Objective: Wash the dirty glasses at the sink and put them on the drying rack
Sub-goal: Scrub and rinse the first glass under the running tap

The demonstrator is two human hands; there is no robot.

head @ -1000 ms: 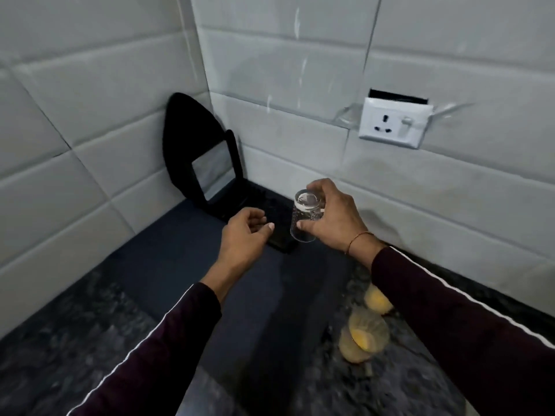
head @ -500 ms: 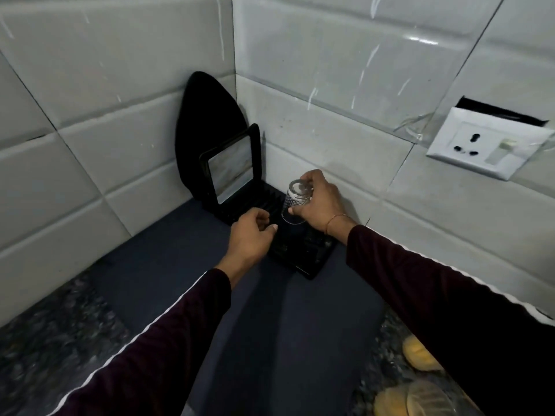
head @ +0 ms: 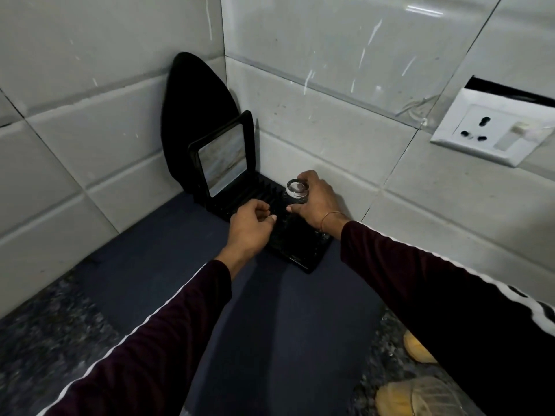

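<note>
A small clear glass (head: 296,191) stands upside down on the black ribbed drying rack (head: 300,250) in the tiled corner. My right hand (head: 315,202) grips the glass from the right side, fingers curled round it. My left hand (head: 250,228) hovers just left of the glass over the rack, fingers loosely curled and holding nothing. Two glasses with yellow residue (head: 417,397) stand at the bottom right on the speckled counter, one (head: 416,349) partly hidden by my right sleeve.
A black-framed tray (head: 223,160) and a black oval board (head: 195,115) lean upright in the rack against the wall. A dark blue mat (head: 270,325) lies under the rack. A white wall socket (head: 489,132) sits at the right.
My right hand has carried the upturned glass down and away into the corner, setting it on the rack. My left hand followed alongside. The view moved closer to the corner.
</note>
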